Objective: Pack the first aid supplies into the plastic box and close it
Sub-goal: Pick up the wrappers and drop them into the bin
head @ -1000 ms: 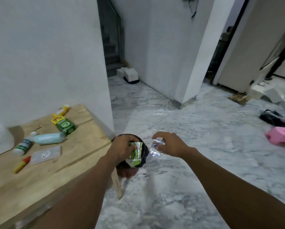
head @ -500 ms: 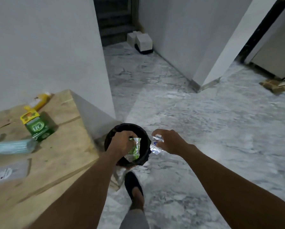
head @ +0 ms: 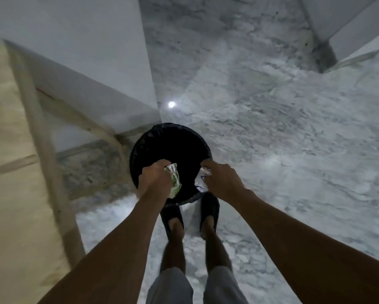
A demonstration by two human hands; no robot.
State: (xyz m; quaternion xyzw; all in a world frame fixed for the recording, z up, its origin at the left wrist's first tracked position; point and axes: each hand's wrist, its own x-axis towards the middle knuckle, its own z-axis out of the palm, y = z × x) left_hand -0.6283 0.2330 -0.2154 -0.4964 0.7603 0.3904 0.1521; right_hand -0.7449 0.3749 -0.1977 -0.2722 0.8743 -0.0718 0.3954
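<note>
Two wrappers now hang right over the open mouth of the black-lined bin (head: pixel 134 154), and this is the main change we see. Our left hand (head: pixel 154 181) pinches the green and white wrapper (head: pixel 175 179) with curled fingers. Our right hand (head: pixel 222 178) pinches the clear wrapper with blue print (head: pixel 202 174) in the same way. The two hands are apart, one at each side of the rim, and neither has let go yet.

Compared with half a second ago, the view has tipped down until we look straight into the bin. Both hands have come closer to the rim, and both slippers (head: pixel 209 205) stand just beside it, where only one foot showed.

The first aid supplies that lay on the desk (head: pixel 6 150) earlier are out of the frame now; only a strip of the desk shows at the left. The plastic box we cannot see at all.

We judge this as a side step: the loose packaging goes to the waste, while the packing and the closing are not yet done and wait at the desk.
</note>
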